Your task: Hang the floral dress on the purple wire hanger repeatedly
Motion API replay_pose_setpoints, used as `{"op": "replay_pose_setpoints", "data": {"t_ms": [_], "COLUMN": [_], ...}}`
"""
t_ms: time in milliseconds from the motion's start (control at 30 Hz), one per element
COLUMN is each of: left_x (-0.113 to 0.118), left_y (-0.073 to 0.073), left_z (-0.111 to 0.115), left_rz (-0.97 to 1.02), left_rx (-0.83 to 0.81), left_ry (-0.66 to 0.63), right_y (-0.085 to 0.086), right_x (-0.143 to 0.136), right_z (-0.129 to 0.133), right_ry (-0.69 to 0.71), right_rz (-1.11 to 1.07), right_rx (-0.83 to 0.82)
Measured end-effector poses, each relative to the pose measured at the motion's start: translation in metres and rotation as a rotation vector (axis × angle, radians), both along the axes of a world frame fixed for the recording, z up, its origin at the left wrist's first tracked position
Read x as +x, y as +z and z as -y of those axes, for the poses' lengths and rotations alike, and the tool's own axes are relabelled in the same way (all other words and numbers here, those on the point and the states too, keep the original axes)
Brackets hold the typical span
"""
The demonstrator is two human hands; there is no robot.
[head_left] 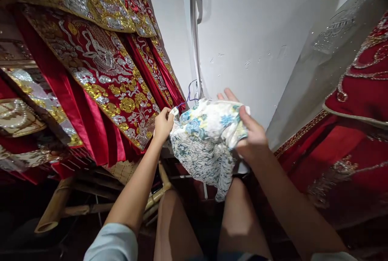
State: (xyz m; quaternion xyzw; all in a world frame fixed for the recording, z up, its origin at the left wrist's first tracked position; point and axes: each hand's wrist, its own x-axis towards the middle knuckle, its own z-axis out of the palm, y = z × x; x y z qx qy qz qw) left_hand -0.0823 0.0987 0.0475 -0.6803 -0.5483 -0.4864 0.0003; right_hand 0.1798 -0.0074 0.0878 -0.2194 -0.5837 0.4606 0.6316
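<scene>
White floral cloth, pinched at one corner

Floral garment [209,121] at the centre of the dial, white with blue and yellow flowers, above the person's knees [239,196] at six o'clock. Smoother across the top; tightly crinkled below, trailing toward six.

Left grip [163,124], nine o'clock: thumb and fingers pinching the garment's upper corner. Right grip [254,131], three o'clock: thumb before the cloth, fingers spread out behind it — whether it squeezes, cannot tell.

Violet hanger [188,99] at the garment's eleven o'clock, hook near a pale pole [192,22] that runs up toward twelve. Hooked on or merely close, cannot tell. Thin, probably springy.

Handling, by judgement: light, limp, likely stretchy. Would sag wherever unsupported; little chance of breaking, though the crinkles could snag. Best hold is the two upper corners, where the cloth lies flatter — a pull on the crinkled part would probably just lengthen it.

Red embroidered hangings [109,67] stand at ten o'clock; their metallic stitching looks rough enough to catch thin fabric. More red cloth [360,131] at three.
</scene>
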Motion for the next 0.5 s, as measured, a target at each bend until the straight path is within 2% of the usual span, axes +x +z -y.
{"op": "replay_pose_setpoints", "data": {"t_ms": [67, 133, 233, 300, 367, 500], "left_x": [0.008, 0.017, 0.024, 0.021, 0.015, 0.006], "left_y": [-0.009, -0.013, -0.010, -0.008, -0.008, -0.013], "left_z": [-0.010, -0.016, -0.017, -0.014, -0.010, -0.004], "left_rz": [-0.009, 0.004, 0.050, 0.067, 0.089, 0.237], "left_rx": [-0.024, -0.023, 0.005, 0.011, 0.019, 0.025], "left_ry": [-0.028, 0.000, 0.058, 0.075, 0.074, 0.062], "right_y": [0.001, 0.006, 0.015, 0.017, 0.014, -0.002], "right_x": [-0.002, 0.007, 0.023, 0.025, 0.018, -0.004], "right_z": [-0.001, -0.017, -0.044, -0.048, -0.037, 0.010], "right_ry": [-0.013, -0.023, -0.022, 0.037, 0.131, 0.348], "right_rz": [0.037, 0.059, 0.062, 0.054, 0.040, 0.106], "right_rx": [0.013, 0.018, 0.011, 0.006, 0.007, 0.048]}}
